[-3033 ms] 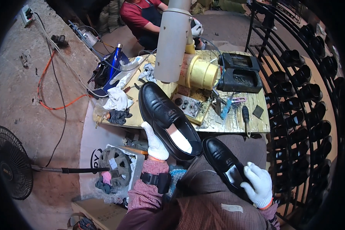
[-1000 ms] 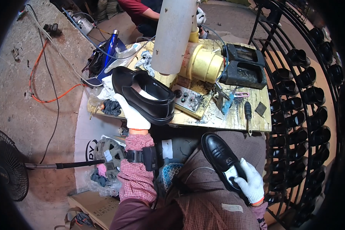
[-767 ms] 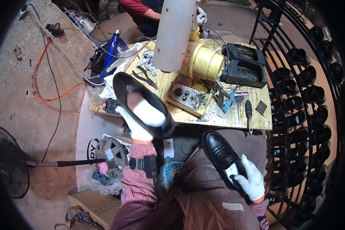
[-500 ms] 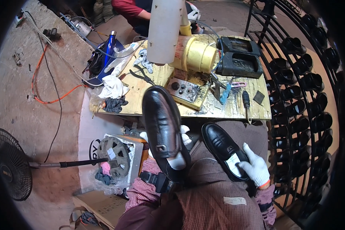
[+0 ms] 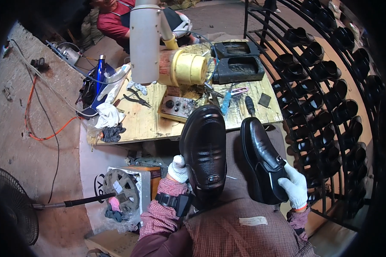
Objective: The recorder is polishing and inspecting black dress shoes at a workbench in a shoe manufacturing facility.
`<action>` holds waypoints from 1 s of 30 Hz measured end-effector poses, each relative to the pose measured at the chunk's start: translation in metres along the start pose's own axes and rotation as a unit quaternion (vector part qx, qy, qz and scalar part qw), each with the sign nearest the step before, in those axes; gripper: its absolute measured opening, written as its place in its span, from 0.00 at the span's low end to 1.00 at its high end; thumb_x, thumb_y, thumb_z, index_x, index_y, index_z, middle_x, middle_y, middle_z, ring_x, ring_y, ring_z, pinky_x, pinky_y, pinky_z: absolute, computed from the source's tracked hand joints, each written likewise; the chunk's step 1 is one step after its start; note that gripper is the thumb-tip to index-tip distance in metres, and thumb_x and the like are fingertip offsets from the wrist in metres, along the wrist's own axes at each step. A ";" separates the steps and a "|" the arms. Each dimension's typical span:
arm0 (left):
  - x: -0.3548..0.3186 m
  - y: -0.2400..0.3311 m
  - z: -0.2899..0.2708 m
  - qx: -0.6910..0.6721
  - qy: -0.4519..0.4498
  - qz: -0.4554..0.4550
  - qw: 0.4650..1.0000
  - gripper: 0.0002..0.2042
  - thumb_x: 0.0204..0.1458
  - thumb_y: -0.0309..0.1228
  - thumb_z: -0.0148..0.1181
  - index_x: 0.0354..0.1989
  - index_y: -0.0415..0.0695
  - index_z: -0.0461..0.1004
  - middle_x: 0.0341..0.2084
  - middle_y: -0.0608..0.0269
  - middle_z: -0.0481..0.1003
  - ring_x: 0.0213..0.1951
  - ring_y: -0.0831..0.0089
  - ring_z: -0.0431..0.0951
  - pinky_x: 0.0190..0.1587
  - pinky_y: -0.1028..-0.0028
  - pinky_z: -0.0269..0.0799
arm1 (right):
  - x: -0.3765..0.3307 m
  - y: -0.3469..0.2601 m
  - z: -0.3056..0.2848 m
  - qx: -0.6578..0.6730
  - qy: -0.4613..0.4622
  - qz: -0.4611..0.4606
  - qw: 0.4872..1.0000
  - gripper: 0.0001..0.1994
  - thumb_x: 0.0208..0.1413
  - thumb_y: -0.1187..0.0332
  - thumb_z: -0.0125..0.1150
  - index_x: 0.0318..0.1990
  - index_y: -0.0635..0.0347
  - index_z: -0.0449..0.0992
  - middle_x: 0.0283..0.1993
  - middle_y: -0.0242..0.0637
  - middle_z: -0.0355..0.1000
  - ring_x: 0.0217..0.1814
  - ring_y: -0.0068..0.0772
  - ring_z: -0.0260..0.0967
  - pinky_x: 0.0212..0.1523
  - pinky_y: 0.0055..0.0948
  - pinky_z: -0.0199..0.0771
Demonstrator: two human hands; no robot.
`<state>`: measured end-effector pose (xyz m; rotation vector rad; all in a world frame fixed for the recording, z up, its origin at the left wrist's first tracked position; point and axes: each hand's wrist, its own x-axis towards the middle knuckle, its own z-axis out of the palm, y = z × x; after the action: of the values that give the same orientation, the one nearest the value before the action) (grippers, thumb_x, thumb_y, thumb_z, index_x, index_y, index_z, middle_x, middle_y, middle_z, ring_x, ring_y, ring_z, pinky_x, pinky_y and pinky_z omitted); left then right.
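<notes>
Two black leather slip-on shoes with small metal buckles are held up over my lap, toes pointing away from me. My left hand (image 5: 178, 168), in a white glove, grips the left shoe (image 5: 205, 150) along its outer left side; part of the fingers is hidden behind it. That shoe shows its upper, with the buckle near my body. In my white-gloved right hand (image 5: 294, 184) is the right shoe (image 5: 263, 158), taken by the heel with the thumb at its opening. It is tilted so that its left side and sole edge show. The two shoes are apart.
Ahead stands a wooden table (image 5: 141, 124) with pliers (image 5: 136, 99), a control box (image 5: 176, 106), a yellow cylindrical machine (image 5: 184, 68) and black trays (image 5: 240, 68). A shoe rack (image 5: 326, 128) curves along the right. A fan (image 5: 15, 210) stands left. Another person (image 5: 116, 21) sits beyond the table.
Both shoes have turned in my hands: the left one shows its upper more squarely, and the right one has risen and rolled to show its side. My view has shifted rightward.
</notes>
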<state>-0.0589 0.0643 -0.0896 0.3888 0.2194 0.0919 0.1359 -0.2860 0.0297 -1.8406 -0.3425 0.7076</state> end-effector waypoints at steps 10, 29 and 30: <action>-0.006 0.002 0.074 0.190 0.038 -0.020 0.981 0.56 0.36 0.48 0.83 0.72 0.35 0.59 0.68 0.49 0.66 0.67 0.56 0.69 0.71 0.59 0.64 | 0.053 -0.106 0.047 0.057 -0.020 -0.299 0.952 0.36 0.57 0.64 0.69 0.71 0.65 0.64 0.73 0.51 0.63 0.75 0.46 0.62 0.74 0.38 0.60; 0.037 -0.022 0.130 0.389 -0.143 -0.043 0.909 0.37 0.54 0.40 0.67 0.71 0.39 0.62 0.68 0.53 0.67 0.67 0.60 0.69 0.70 0.59 0.65 | 0.075 -0.103 0.070 0.335 -0.253 -0.272 0.866 0.24 0.61 0.70 0.61 0.62 0.74 0.70 0.61 0.47 0.74 0.63 0.39 0.73 0.65 0.40 0.71; 0.038 -0.024 0.122 0.351 -0.134 -0.050 0.925 0.37 0.54 0.40 0.68 0.71 0.39 0.62 0.68 0.53 0.67 0.67 0.60 0.69 0.70 0.58 0.65 | 0.083 -0.096 0.074 0.532 -0.315 -0.083 0.782 0.23 0.62 0.70 0.61 0.62 0.73 0.71 0.60 0.44 0.75 0.61 0.38 0.74 0.65 0.39 0.72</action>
<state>0.0068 0.0032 0.0037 1.0978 -0.0082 -0.1485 0.1647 -0.1490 0.0752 -0.4535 -0.4034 1.0849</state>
